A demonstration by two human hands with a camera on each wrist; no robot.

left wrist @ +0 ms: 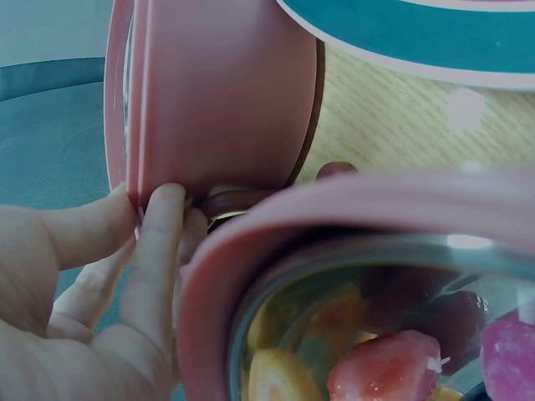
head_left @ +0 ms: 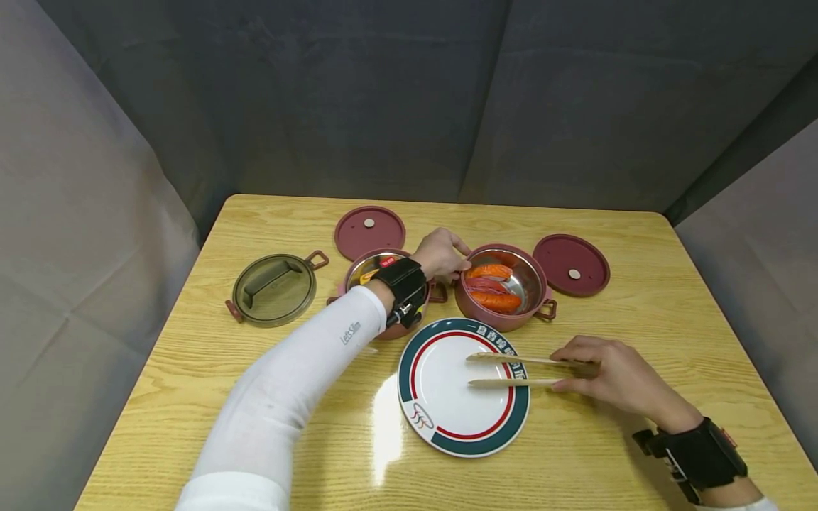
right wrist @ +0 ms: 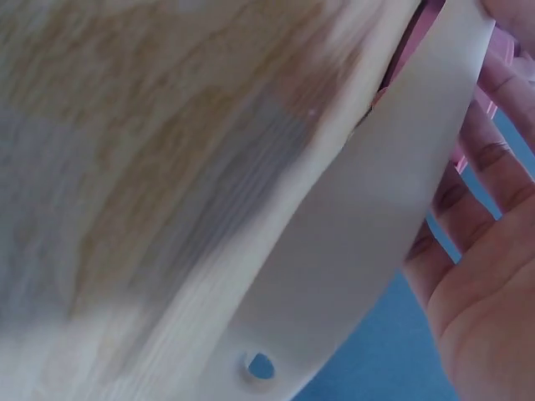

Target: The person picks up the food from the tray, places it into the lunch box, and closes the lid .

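My left hand (head_left: 455,261) reaches across the table and grips the left edge of a pink pot (head_left: 506,319), fingers curled at its handle (left wrist: 238,200). The pot holds orange and red food pieces (head_left: 491,285). A second pink pot (head_left: 364,268) stands just left of it, partly hidden by my wrist. My right hand (head_left: 567,370) holds wooden tongs (head_left: 511,370) by their back end. The two arms of the tongs lie apart over a white plate (head_left: 447,397) with a green and red rim. In the right wrist view the tongs (right wrist: 359,225) fill the frame beside my fingers (right wrist: 493,276).
Two pink lids lie flat at the back, one (head_left: 369,232) behind the left pot and one (head_left: 571,264) right of the food pot. A smoky glass lid (head_left: 274,289) with clips rests at the left. Grey cloth walls surround the wooden table (head_left: 639,319).
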